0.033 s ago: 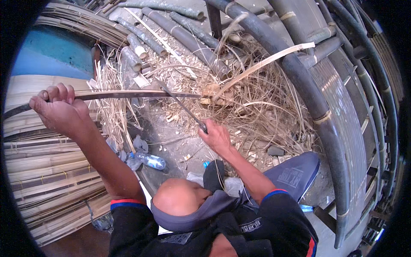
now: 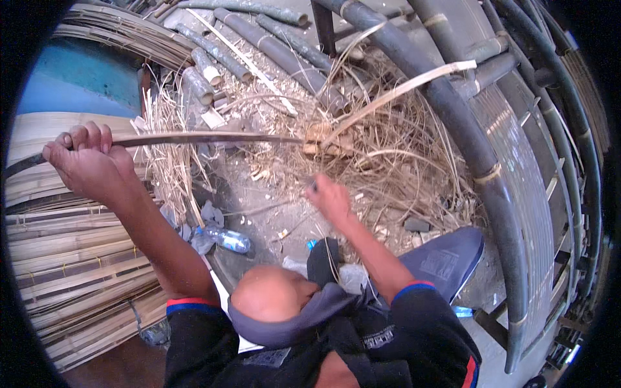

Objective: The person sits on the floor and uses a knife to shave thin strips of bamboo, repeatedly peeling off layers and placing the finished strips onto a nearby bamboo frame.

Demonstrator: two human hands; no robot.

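Observation:
My left hand (image 2: 87,161) is closed around a long, thin bamboo strip (image 2: 207,137), held out to the left at arm's length. The strip runs right to a small wooden block (image 2: 323,141) on the ground. From there a pale split length (image 2: 414,83) rises toward the upper right. My right hand (image 2: 331,199) is just below the block, motion-blurred, fist closed on a dark knife handle (image 2: 314,185). The blade is hard to make out. Dry shavings (image 2: 388,168) lie all around the block.
Bundles of flat bamboo slats (image 2: 71,258) are stacked at the left beside a blue surface (image 2: 77,84). Thick dark bamboo poles (image 2: 479,161) curve along the right and top. A plastic bottle (image 2: 228,240) lies near my knee, and a blue-grey cushion (image 2: 446,258) is at the lower right.
The dark blade that angled up from my right hand toward the strip no longer shows clearly. That hand is now blurred. My left hand keeps its grip on the strip.

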